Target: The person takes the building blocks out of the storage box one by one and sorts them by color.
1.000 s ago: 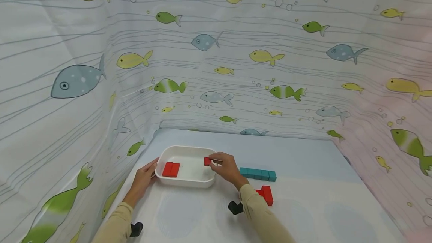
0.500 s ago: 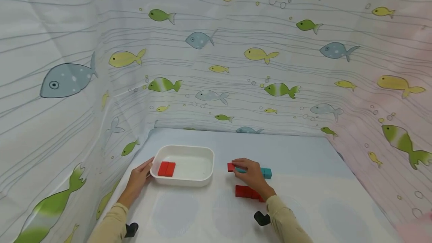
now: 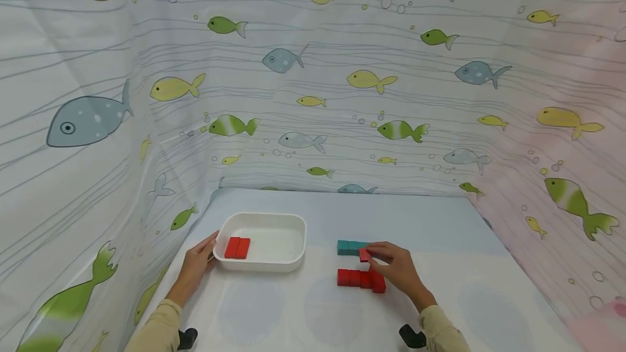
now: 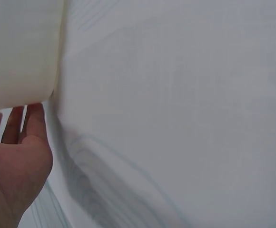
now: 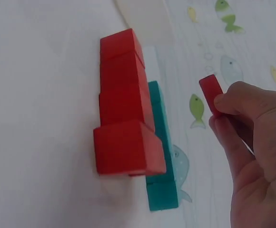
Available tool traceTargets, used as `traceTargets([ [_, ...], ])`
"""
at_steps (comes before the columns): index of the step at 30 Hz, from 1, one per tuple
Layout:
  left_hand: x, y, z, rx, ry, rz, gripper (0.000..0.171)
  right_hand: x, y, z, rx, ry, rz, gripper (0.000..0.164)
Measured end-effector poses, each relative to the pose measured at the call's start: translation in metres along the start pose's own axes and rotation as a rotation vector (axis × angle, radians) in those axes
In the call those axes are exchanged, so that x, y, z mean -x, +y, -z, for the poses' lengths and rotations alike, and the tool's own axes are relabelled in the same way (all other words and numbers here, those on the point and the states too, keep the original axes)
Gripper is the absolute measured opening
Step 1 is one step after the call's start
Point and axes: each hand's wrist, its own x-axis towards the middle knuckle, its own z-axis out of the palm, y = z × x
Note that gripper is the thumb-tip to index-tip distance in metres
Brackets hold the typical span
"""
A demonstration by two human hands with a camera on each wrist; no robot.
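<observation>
My right hand (image 3: 397, 268) pinches a small red block (image 5: 210, 90) between thumb and fingers, raised over the right part of the table. In the head view it overlaps a row of teal blocks (image 3: 348, 247), hiding that row's right end. Just in front runs a row of red blocks (image 3: 350, 278); the right-end block (image 5: 121, 148) looks biggest in the right wrist view. My left hand (image 3: 196, 265) touches the left end of a white tray (image 3: 264, 266), fingers nearly straight against its outer wall (image 4: 24, 57). Inside the tray, two red blocks (image 3: 237, 247) lie side by side at the left.
A white cloth covers the table (image 3: 323, 330). Fish-patterned curtains (image 3: 313, 80) rise along the back and both sides, the left one close to my left arm. Dark wrist mounts (image 3: 412, 336) stick out near both sleeves.
My right hand has carried the red block from above the tray's right side rightward to the block rows. My left hand stays at the tray, and the head view has shifted slightly.
</observation>
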Motion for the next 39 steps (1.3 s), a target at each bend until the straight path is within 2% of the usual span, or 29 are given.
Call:
traceTargets([
  [6, -0.001, -0.001, 0.000, -0.016, 0.009, -0.002, 0.053, 0.022, 0.012, 0.021, -0.031, 0.039, -0.017, 0.036],
  [12, 0.000, -0.001, 0.000, -0.033, 0.015, 0.018, 0.052, 0.038, 0.020, 0.034, -0.020, 0.038, -0.194, 0.033],
  [14, -0.001, 0.000, 0.001, -0.026, 0.014, 0.010, 0.053, 0.041, 0.023, 0.035, -0.049, 0.033, -0.250, 0.031],
  [18, -0.001, 0.002, 0.000, -0.015, 0.011, -0.011, 0.054, 0.046, 0.026, 0.034, -0.072, 0.024, -0.326, 0.031],
  [23, 0.001, 0.002, -0.001, -0.007, 0.002, -0.002, 0.052, 0.051, 0.029, 0.031, -0.069, -0.007, -0.394, 0.030],
  [32, -0.001, 0.001, -0.001, 0.000, -0.003, 0.010, 0.053, 0.053, 0.030, 0.035, -0.100, 0.010, -0.371, 0.029],
  [39, -0.002, -0.001, 0.001, 0.000, -0.005, 0.004, 0.052, 0.055, 0.037, 0.031, -0.002, -0.032, -0.395, 0.031],
])
